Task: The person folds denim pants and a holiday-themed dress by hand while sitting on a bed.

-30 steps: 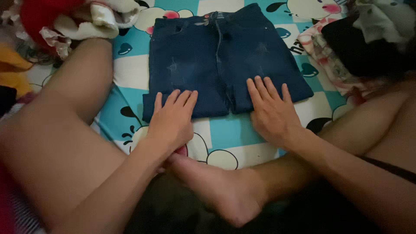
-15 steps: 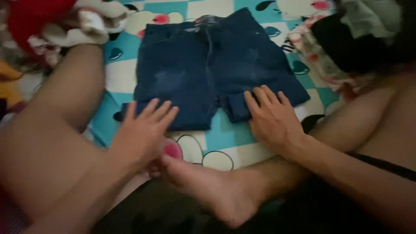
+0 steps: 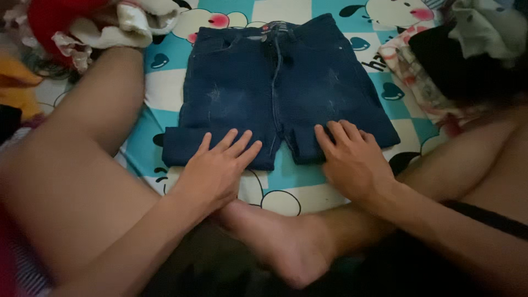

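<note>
Jeans [image 3: 278,93], dark blue and folded so the legs double back under the seat, lie flat on a bed sheet [image 3: 286,184] of teal and white squares printed with cartoon dogs and hearts; their waistband points away from the person, the folded edge toward them. Nearest the camera, a bare foot [image 3: 280,242] rests sole-side up between the person's two forearms; bare legs spread out to either side. Just past the foot, the left hand [image 3: 217,170] lies palm down with fingers [image 3: 242,146] spread and flat, the tips resting on the near left corner of the folded jeans, gripping nothing; the right hand [image 3: 352,159] likewise lies open and flat (its fingers fanned slightly apart), pressing on the near right corner of the denim, holding nothing. Between the two hands a strip of the folded edge and the gap between the two legs show. Farther off, at the upper left, a heap of clothes [image 3: 99,22] in red and cream sits beside the left knee; at the upper right, a dark garment [image 3: 456,60] lies over a floral-patterned cloth [image 3: 412,77], just beside the jeans' right edge.
</note>
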